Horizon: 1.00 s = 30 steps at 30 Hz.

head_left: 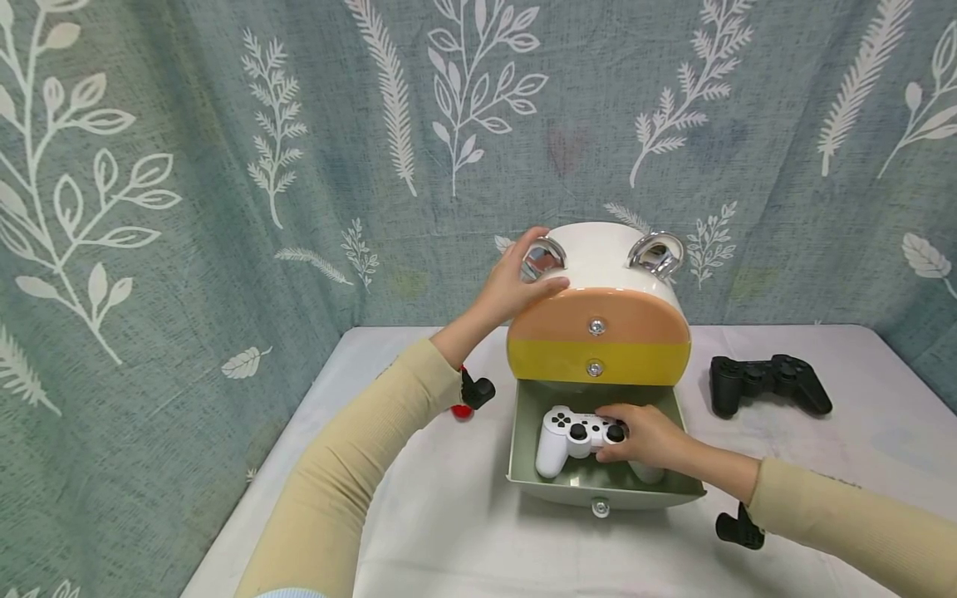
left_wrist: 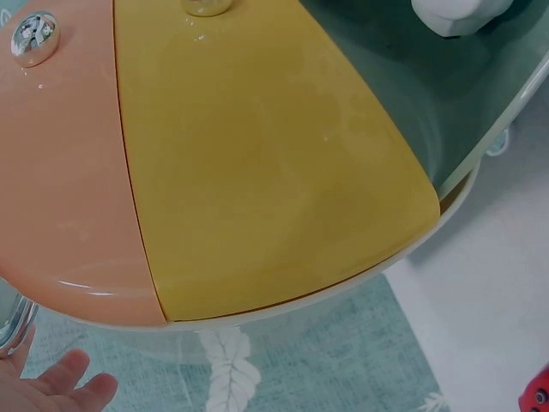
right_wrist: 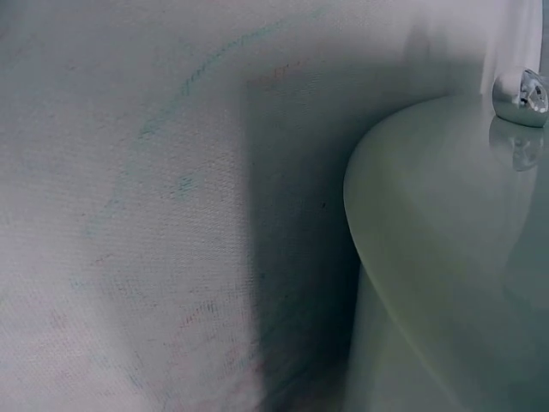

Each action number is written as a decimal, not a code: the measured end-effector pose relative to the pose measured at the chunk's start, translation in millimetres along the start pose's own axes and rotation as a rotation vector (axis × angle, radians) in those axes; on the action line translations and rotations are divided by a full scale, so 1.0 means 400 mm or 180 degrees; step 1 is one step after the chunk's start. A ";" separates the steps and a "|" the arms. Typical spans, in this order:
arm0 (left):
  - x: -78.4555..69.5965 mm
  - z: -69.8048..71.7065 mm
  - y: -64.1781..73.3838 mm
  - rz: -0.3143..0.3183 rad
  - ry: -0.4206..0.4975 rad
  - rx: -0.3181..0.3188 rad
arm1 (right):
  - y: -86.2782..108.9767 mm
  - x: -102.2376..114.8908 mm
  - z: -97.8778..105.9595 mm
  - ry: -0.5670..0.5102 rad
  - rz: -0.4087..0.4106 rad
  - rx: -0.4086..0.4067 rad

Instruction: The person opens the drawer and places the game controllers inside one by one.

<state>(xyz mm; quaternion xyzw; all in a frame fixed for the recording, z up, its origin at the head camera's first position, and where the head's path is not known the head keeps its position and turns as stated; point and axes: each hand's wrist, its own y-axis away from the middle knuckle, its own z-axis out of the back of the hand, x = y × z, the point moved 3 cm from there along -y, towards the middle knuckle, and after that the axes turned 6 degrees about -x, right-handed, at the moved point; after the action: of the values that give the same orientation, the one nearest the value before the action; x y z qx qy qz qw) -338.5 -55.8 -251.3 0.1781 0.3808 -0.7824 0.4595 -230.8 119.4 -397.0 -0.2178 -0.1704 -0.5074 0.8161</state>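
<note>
Left hand: the left hand [head_left: 516, 282] is spread fairly wide at the upper left of the rounded cabinet [head_left: 594, 259], thumb on the top near its front edge, fingers about the left silver loop [head_left: 554, 247].
Right hand: the right hand [head_left: 652, 436] is narrowed over the right half of the white controller [head_left: 555, 448], holding it between thumb and fingers.
White controller: inside the pulled-out green drawer [head_left: 557, 497], buttons up, left grip towards the near side; whether its underside touches the drawer floor cannot be told.
Green drawer: lowest of three, extended to the near side, a clear knob [head_left: 601, 507] on its front.
Closed drawers: the orange drawer [head_left: 553, 314] sits above the yellow drawer [head_left: 553, 359], both flush.
Right loop: another silver loop [head_left: 676, 249] tops the cabinet's right side.
Black controller: the black controller [head_left: 770, 378] lies right of the cabinet, apart from it, on the cloth-covered bench [head_left: 441, 515].
Red item: a red object [head_left: 462, 412], partly hidden, lies left of the cabinet.
Backdrop: a leaf-patterned curtain [head_left: 314, 124] hangs at the far side.
</note>
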 end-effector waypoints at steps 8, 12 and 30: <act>0.001 0.000 -0.001 -0.0004 0.0003 -0.0007 | 0.005 0.003 0.014 -0.0081 0.0129 -0.0044; 0.000 0.000 -0.002 -0.0005 0.0001 -0.0002 | 0.009 0.005 0.025 -0.0138 0.0149 -0.0022; -0.001 0.001 0.001 0.0026 0.0009 0.0002 | 0.076 0.058 0.102 -0.0811 0.0336 -0.0007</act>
<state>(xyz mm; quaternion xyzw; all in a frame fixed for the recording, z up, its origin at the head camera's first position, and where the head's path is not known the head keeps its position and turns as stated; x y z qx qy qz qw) -337.9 -55.9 -251.0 0.1808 0.3805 -0.7804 0.4621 -195.8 135.1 -356.4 -0.2900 -0.2604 -0.4322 0.8132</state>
